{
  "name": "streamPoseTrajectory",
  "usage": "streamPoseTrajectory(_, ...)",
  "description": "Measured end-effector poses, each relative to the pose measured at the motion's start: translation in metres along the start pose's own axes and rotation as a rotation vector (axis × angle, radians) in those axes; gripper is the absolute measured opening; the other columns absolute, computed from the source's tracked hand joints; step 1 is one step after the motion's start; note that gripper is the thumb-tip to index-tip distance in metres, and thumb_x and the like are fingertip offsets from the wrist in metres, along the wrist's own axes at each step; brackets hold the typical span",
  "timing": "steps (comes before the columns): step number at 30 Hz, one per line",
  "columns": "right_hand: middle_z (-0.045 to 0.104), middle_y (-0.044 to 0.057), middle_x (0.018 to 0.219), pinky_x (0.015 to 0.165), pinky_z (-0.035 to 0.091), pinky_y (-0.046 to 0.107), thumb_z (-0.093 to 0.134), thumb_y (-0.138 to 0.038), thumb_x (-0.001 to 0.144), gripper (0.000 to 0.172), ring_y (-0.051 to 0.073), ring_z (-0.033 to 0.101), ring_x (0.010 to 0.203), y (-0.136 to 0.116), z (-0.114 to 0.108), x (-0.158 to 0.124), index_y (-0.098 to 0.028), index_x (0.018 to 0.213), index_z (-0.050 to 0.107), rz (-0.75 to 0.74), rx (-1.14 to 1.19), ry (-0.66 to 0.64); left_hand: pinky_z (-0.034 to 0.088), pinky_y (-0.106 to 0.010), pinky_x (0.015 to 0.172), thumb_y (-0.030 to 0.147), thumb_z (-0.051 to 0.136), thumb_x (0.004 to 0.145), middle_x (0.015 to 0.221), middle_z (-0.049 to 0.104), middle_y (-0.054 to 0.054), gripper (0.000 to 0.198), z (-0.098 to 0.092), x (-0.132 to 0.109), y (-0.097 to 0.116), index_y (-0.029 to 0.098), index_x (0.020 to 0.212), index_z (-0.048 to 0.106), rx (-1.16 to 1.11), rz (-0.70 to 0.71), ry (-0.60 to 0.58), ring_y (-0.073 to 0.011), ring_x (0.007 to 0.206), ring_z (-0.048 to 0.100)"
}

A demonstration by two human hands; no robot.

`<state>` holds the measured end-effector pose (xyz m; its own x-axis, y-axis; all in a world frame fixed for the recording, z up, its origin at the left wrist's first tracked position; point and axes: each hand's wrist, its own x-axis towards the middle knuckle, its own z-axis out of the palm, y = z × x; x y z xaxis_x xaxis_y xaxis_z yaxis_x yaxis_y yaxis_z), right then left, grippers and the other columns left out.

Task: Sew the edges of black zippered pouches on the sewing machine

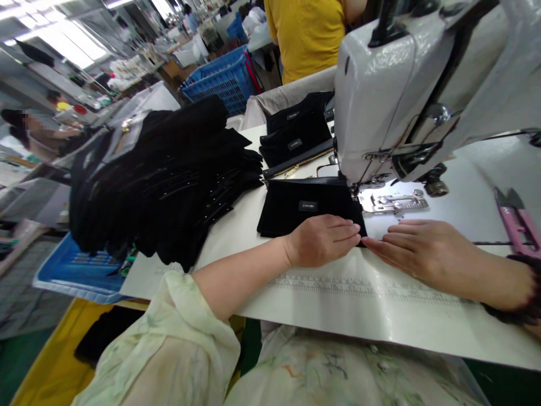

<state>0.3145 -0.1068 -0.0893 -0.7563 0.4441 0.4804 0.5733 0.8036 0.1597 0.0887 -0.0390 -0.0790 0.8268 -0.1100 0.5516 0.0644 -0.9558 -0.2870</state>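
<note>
A flat black fabric pouch (302,207) with a small label lies on the white work table (422,316), just left of the sewing machine's needle. My left hand (321,241) rests on its lower edge, fingers together and pressing down. My right hand (418,251) lies flat on the table, fingertips at the pouch's lower right corner. Above them stands a white industrial sewing machine (401,96), with a metal plate (395,203) on the table under its head. Pink thread snips (518,223) lie to the right of my right hand.
A large pile of black pouches (164,180) covers the table's left side, and several more (296,132) lie behind the machine. A blue crate (220,79) stands beyond, a blue tray (71,270) sits lower left, and a co-worker in a yellow shirt (306,34) stands ahead.
</note>
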Motion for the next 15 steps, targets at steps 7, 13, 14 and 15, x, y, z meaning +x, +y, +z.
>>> streamPoseTrajectory(7, 0.066, 0.004, 0.070, 0.061, 0.044, 0.030, 0.028, 0.002, 0.093, 0.037, 0.015, 0.058, 0.060, 0.0032, -0.0007, 0.0009, -0.005, 0.100, 0.063, -0.087, -0.012, 0.034, 0.056, -0.023, 0.094, 0.015, 0.050, 0.097, 0.105, 0.076, -0.007, 0.023, -0.0064, -0.0012, 0.0034, 0.012, 0.099, 0.072, 0.026, -0.017, -0.144, -0.0124, 0.099, 0.069)
streamPoseTrajectory(13, 0.068, 0.004, 0.072, 0.059, 0.044, 0.032, 0.031, 0.006, 0.088, 0.040, 0.016, 0.061, 0.059, -0.0021, 0.0000, -0.0043, -0.007, 0.107, 0.063, -0.029, -0.025, -0.045, 0.054, -0.024, 0.098, 0.016, 0.047, 0.098, 0.107, 0.075, -0.006, 0.025, -0.0083, -0.0009, 0.0032, 0.012, 0.100, 0.072, 0.037, -0.034, -0.185, -0.0127, 0.103, 0.068)
streamPoseTrajectory(14, 0.067, 0.004, 0.070, 0.058, 0.044, 0.032, 0.030, 0.006, 0.088, 0.040, 0.016, 0.061, 0.058, -0.0030, -0.0005, -0.0039, -0.008, 0.105, 0.064, -0.008, -0.041, -0.052, 0.054, -0.025, 0.098, 0.016, 0.047, 0.098, 0.108, 0.075, -0.006, 0.025, -0.0077, -0.0014, 0.0021, 0.012, 0.102, 0.072, 0.037, -0.034, -0.209, -0.0131, 0.104, 0.067)
streamPoseTrajectory(15, 0.066, 0.003, 0.067, 0.057, 0.042, 0.032, 0.030, 0.005, 0.090, 0.040, 0.016, 0.060, 0.057, -0.0035, -0.0011, -0.0031, -0.009, 0.102, 0.065, 0.010, -0.059, -0.058, 0.054, -0.025, 0.099, 0.015, 0.047, 0.098, 0.110, 0.075, -0.007, 0.025, -0.0069, -0.0018, 0.0007, 0.012, 0.103, 0.071, 0.034, -0.032, -0.237, -0.0137, 0.106, 0.067)
